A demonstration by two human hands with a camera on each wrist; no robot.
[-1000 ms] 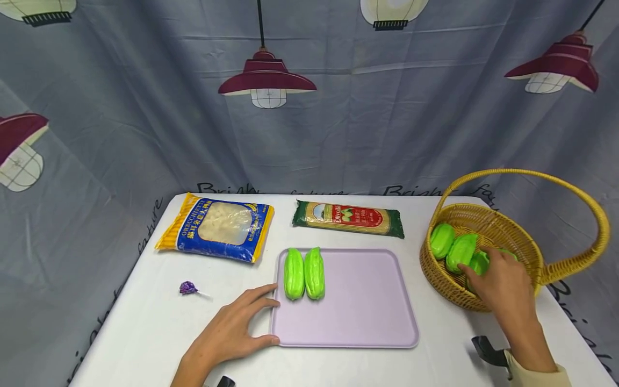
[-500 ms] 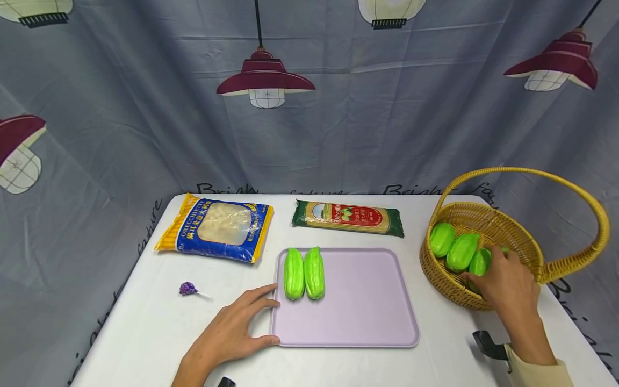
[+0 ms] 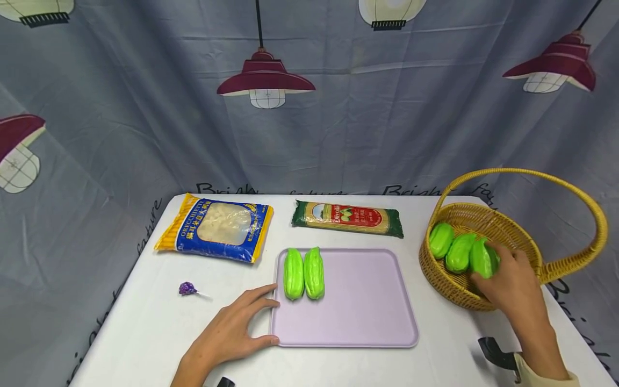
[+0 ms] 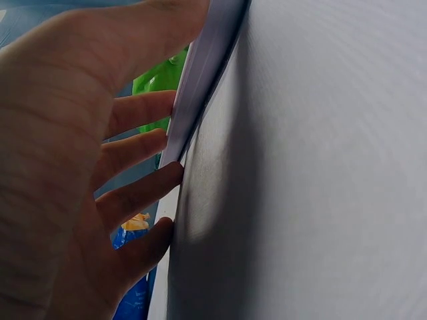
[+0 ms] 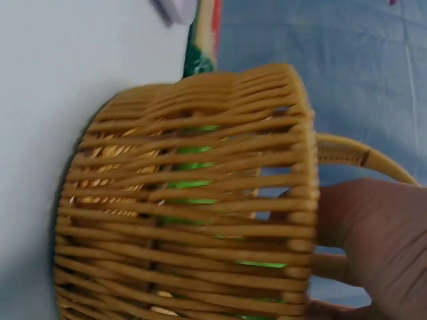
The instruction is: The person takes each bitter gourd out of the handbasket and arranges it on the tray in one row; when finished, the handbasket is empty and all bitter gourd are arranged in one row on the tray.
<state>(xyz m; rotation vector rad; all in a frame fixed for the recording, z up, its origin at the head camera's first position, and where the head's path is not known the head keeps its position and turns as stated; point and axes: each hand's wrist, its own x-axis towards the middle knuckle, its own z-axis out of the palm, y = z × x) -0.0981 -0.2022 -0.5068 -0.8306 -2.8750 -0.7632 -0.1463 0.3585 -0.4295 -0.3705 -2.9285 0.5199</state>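
In the head view my right hand (image 3: 515,282) reaches into the yellow wicker basket (image 3: 447,285) and grips a ribbed green star fruit (image 3: 482,259) between thumb and fingers. Two more star fruit (image 3: 451,247) lie beside it at the basket's left side. The right wrist view has the basket wall (image 5: 200,233) in front, hiding most of the fruit. My left hand (image 3: 229,330) rests at the left edge of the lilac tray (image 3: 362,301), fingers spread and thumb at the near corner. Two star fruit (image 3: 304,273) lie side by side at the tray's far left.
Behind the tray lie a blue-and-yellow orecchiette bag (image 3: 222,226) and a green-ended spaghetti packet (image 3: 347,217). A purple-wrapped lollipop (image 3: 189,288) lies on the white table (image 3: 145,322) to the left. The basket's tall handle (image 3: 587,209) arches above its right side.
My right hand has shifted slightly right and toward me, and the star fruit in it has risen and turned. The left hand, tray and packets have stayed put.
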